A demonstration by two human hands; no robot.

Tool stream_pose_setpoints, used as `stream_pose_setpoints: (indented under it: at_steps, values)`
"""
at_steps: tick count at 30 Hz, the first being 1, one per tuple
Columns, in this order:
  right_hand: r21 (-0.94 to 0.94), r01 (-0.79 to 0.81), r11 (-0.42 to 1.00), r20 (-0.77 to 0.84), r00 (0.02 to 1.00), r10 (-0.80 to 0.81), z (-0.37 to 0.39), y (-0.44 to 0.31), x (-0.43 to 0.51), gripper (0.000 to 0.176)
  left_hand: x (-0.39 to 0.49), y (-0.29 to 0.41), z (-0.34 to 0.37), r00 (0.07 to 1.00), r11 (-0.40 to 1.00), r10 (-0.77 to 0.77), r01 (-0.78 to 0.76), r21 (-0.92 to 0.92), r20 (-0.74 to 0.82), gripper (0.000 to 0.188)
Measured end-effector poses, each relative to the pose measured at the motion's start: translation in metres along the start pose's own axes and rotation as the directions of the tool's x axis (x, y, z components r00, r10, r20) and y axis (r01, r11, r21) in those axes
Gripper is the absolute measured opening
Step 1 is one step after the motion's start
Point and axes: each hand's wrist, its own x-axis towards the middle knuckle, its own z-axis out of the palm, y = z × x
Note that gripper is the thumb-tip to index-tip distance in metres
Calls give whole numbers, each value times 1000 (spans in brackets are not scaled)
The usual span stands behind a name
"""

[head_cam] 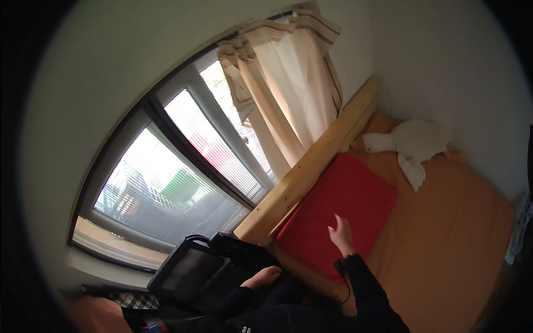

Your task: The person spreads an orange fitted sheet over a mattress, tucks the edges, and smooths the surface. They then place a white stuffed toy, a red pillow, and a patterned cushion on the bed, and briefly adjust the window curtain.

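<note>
My right hand [342,236] is over a red pillow [354,195], its thumb and forefinger apart and nothing visible between them. I cannot tell if it touches the cloth. The pillow lies flat on an orange bed sheet [437,233], against a wooden bed rail [308,166]. A small black device [339,266] with a cable sits at my right wrist. Lower down, my left hand [265,277] is curled near the bed's corner, beside a black mesh-backed office chair [195,270]. Whether its fingers hold anything is hidden.
A white plush goose [418,141] lies at the bed's far end by the wall. Beyond the rail are a window [175,179] and a beige curtain [283,79]. Checked fabric [135,299] shows at the lower left. Along the bed's right edge is pale patterned fabric [518,229].
</note>
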Motion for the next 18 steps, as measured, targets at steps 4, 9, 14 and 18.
stream_pose_setpoints:
  at_steps: [4, 9, 14, 18]
  values:
    - [-59, 574, 817, -138, 805, -576, -37, -182, 123, 71, 8, 5, -23, 990, 986, 141, -139, -91, 16, 29]
    - [-439, 753, 490, -219, 438, -872, -44, -360, 260, 63, 46, 30, -89, 991, 934, 90, -120, -337, -103, 26]
    - [-671, 623, 403, -90, 470, -878, -32, -441, 380, 62, 82, 36, -158, 970, 951, 93, -154, -270, -225, 28]
    - [-829, 416, 374, -137, 498, -857, -38, -443, 446, 55, 101, 36, -188, 978, 945, 61, -120, -304, -197, 30]
